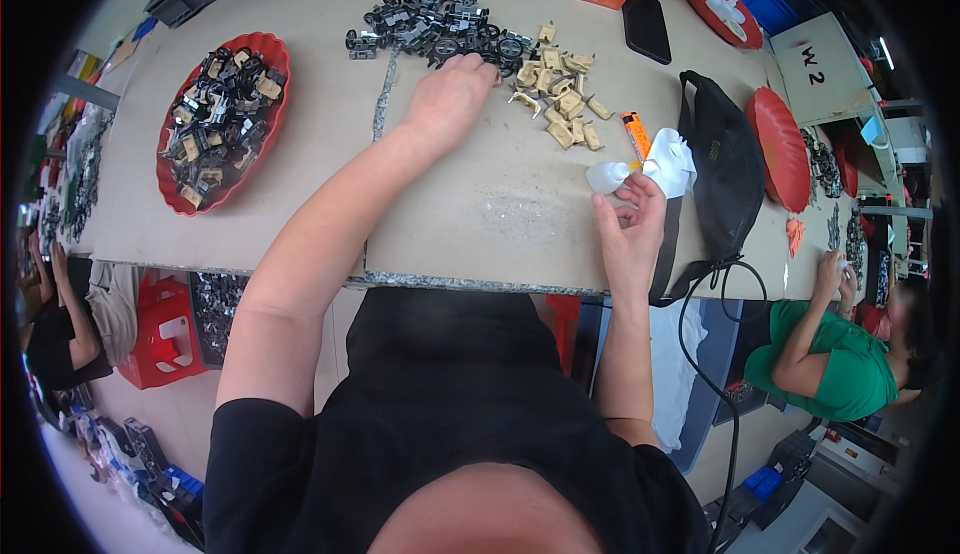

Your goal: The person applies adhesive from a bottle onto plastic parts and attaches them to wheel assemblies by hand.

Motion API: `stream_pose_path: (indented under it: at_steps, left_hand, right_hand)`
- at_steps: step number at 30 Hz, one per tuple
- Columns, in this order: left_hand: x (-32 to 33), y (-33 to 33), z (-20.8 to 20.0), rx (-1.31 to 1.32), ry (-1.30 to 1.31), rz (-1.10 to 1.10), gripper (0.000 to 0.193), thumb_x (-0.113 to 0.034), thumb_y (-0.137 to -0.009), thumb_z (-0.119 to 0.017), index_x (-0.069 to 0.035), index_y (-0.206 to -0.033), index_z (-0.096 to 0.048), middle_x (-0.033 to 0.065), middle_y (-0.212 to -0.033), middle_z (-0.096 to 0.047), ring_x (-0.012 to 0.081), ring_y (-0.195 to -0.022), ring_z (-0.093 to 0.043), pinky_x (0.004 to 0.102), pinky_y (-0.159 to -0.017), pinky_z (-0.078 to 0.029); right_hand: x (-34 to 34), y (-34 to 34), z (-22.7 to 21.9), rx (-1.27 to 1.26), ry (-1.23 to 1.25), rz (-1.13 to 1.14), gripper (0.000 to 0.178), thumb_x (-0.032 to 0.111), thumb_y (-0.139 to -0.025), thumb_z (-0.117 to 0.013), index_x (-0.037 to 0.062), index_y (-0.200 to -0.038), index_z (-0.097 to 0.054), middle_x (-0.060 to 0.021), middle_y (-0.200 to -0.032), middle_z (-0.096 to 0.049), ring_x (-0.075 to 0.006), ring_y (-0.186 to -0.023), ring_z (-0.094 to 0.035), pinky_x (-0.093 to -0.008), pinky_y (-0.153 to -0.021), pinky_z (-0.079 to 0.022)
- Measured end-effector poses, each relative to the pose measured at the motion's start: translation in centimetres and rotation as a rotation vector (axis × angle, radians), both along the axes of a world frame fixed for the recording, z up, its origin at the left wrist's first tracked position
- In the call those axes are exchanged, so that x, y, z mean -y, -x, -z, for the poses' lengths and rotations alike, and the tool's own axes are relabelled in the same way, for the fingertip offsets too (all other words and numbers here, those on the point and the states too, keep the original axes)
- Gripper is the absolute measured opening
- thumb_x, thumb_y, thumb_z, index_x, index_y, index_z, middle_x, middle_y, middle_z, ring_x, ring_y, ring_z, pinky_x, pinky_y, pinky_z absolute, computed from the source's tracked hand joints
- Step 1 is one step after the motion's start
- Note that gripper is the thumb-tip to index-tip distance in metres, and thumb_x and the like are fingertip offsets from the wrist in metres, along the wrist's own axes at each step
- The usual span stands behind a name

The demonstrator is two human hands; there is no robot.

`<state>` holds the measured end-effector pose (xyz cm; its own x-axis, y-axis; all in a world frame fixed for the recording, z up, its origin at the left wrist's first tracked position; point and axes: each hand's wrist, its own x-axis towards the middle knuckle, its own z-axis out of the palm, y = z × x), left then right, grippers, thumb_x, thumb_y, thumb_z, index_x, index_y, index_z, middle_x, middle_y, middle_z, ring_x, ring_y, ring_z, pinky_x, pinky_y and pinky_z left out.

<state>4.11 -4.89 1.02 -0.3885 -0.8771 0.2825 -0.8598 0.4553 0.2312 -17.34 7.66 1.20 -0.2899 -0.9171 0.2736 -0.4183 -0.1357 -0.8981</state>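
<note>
My left hand (455, 104) reaches to the near edge of a pile of small black wheeled toy chassis (440, 26). Its fingers curl down together, and whatever lies under the fingertips is hidden. Close to that hand, on its right, lies a heap of small tan plastic parts (565, 94). My right hand (632, 216) is above the table, closed on a small white squeeze bottle (606, 176) tipped on its side. The bottle's narrow yellowish tip points right, toward a crumpled white tissue (670, 162).
A red scalloped tray (284, 69) of joined black and tan pieces stands at left. On the right are an orange tube (636, 134), a black pouch (725, 169), a phone (647, 29) and a red tray (778, 149). A person in green (835, 359) works at far right.
</note>
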Motion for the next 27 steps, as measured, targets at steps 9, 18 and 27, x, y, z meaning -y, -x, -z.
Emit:
stream_pose_path:
  at_steps: [9,18,27]
  left_hand:
    - [-4.2,-2.1,-0.9,-1.030,-0.711,-0.079,0.025,0.000,-0.076,-0.053,-0.002,-0.101,-0.051,0.0016,-0.078,-0.055,0.0093,-0.067,-0.054,0.0221,-0.063,-0.045]
    - [-8.4,-1.4,-1.7,-1.642,-1.251,0.074,0.037,0.001,-0.080,-0.053,-0.003,-0.115,-0.044,0.0055,-0.084,-0.058,0.0112,-0.076,-0.058,0.0226,-0.071,-0.048]
    - [-9.7,-2.0,-2.1,-1.456,-1.052,-0.041,0.032,-0.004,-0.078,-0.059,-0.002,-0.110,-0.052,0.0031,-0.077,-0.059,0.0085,-0.066,-0.057,0.0195,-0.063,-0.048]
  right_hand:
    - [1.5,0.6,1.7,-0.005,-0.123,-0.063,0.039,0.010,-0.077,-0.060,-0.0045,-0.108,-0.042,-0.0145,-0.100,-0.054,-0.0179,-0.084,-0.052,-0.0272,-0.074,-0.041]
    - [0.1,-3.2,-1.4,0.653,-0.067,-0.338,0.038,0.011,-0.084,-0.051,-0.0051,-0.116,-0.037,-0.0100,-0.092,-0.053,-0.0164,-0.080,-0.054,-0.0292,-0.072,-0.045]
    - [0.7,-5.0,-1.8,0.981,-0.130,-0.475,0.035,0.011,-0.083,-0.054,-0.0016,-0.112,-0.041,-0.0067,-0.087,-0.053,-0.0130,-0.065,-0.051,-0.0286,-0.060,-0.045]
